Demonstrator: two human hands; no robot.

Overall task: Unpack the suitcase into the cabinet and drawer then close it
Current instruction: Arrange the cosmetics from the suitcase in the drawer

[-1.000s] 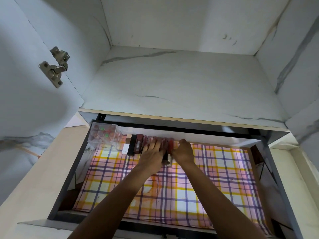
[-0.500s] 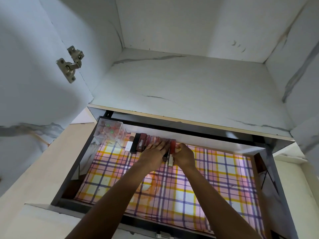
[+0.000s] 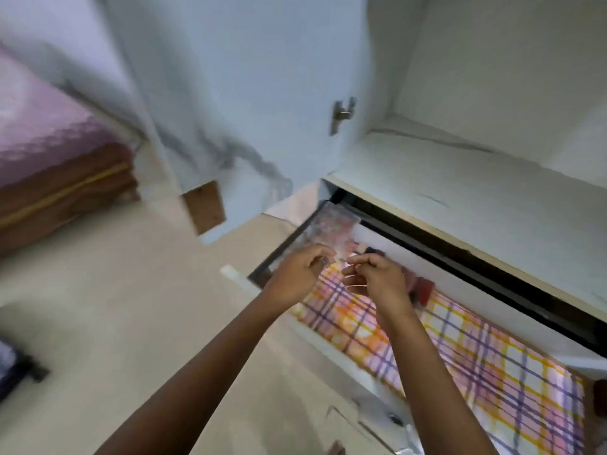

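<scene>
- Over the drawer [image 3: 476,300], back-left corner: both hands have lifted off the red items [image 3: 423,287] they were squaring up a second ago.
- Left hand [image 3: 297,274] and right hand [image 3: 377,277] are close together, fingers loosely curled, apparently empty (blurred).
- Items sit along the back wall.
- I read this batch as stowed. Suitcase not identifiable.
</scene>
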